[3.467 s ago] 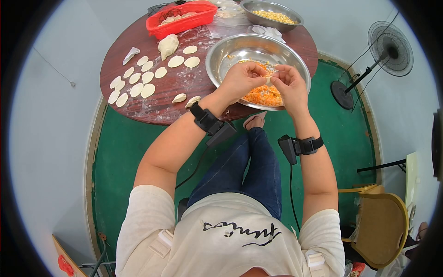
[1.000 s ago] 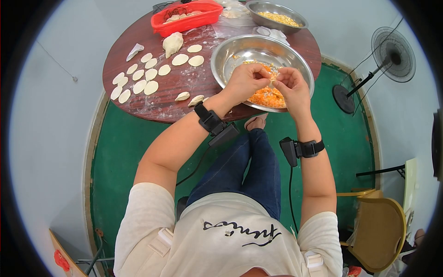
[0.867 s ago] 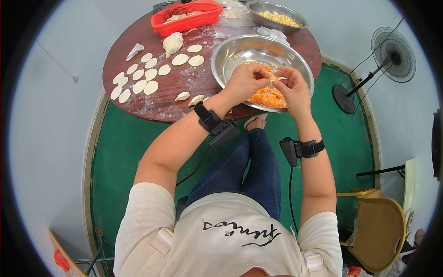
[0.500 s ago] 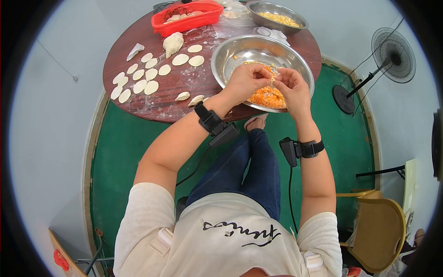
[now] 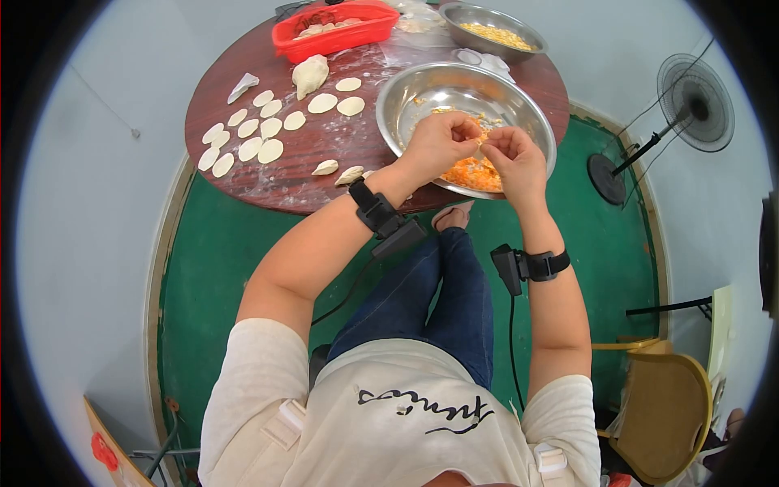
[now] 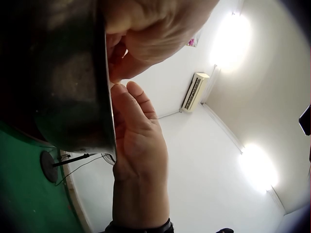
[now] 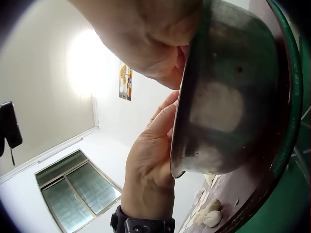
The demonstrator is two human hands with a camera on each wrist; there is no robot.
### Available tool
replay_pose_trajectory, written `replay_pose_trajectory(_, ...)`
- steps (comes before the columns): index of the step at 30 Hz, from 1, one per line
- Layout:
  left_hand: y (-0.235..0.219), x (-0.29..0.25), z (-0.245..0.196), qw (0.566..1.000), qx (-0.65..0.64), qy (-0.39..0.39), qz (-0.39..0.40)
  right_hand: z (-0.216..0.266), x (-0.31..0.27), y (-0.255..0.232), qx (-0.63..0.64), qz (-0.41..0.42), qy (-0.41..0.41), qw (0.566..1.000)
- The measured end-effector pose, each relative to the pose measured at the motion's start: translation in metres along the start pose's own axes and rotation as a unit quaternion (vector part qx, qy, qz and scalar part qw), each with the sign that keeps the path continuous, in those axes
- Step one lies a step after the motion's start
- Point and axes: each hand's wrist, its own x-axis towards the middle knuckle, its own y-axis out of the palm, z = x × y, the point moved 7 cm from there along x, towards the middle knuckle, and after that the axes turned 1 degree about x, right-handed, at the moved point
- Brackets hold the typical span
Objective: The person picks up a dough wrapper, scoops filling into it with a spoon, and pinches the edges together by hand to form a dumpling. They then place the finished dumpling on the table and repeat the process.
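Observation:
In the head view, the left hand (image 5: 442,148) and the right hand (image 5: 519,166) meet at their fingertips over a large steel bowl (image 5: 389,109). Between them they pinch a small pale dough piece (image 5: 479,152), mostly covered by the fingers. Orange and yellow chopped filling (image 5: 472,175) lies in the bowl below. Both wrist views show the hands at the bowl's rim, where the steel wall hides what they hold. Flat round dough wrappers (image 5: 271,151) are spread on the table to the left, with folded dumplings (image 5: 350,175) near its front edge.
On the round table (image 5: 272,188) are a dough lump (image 5: 310,77), a red basket (image 5: 377,31) of dough pieces and a second steel bowl (image 5: 531,46) holding yellow bits. A floor fan (image 5: 696,105) stands at the right, above a chair (image 5: 664,414).
The head view has shifted slightly, so the table and bowl appear a little further right. Both hands still pinch the piece over the bowl, with only slight finger movement.

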Motion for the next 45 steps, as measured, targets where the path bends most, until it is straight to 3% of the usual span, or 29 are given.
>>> replay_pose_trajectory(11, -0.004, -0.002, -0.006, 0.996, 0.047, 0.033, -0.062, -0.002, 0.001, 0.003, 0.024, 0.029, 0.014, 0.999)
replay_pose_trajectory(20, -0.001, -0.004, -0.015, 0.994, 0.093, 0.051, -0.028, -0.005, 0.002, 0.002, 0.012, 0.03, 0.02, 0.999)
replay_pose_trajectory(30, 0.004, -0.002, -0.008, 1.0, 0.007, 0.023, 0.008, 0.003, 0.001, -0.001, -0.006, 0.009, 0.015, 1.0)
replay_pose_trajectory(35, 0.002, -0.003, -0.007, 1.0, -0.013, 0.008, 0.027, 0.002, 0.002, -0.003, 0.051, 0.005, 0.019, 0.999)
replay_pose_trajectory(40, 0.001, -0.003, -0.014, 0.994, 0.058, 0.088, -0.004, 0.0, 0.003, -0.004, 0.056, 0.002, 0.014, 0.998)
replay_pose_trajectory(45, -0.002, -0.004, -0.009, 0.996, 0.079, 0.025, -0.023, 0.0, 0.002, -0.006, 0.044, -0.012, 0.008, 0.999)
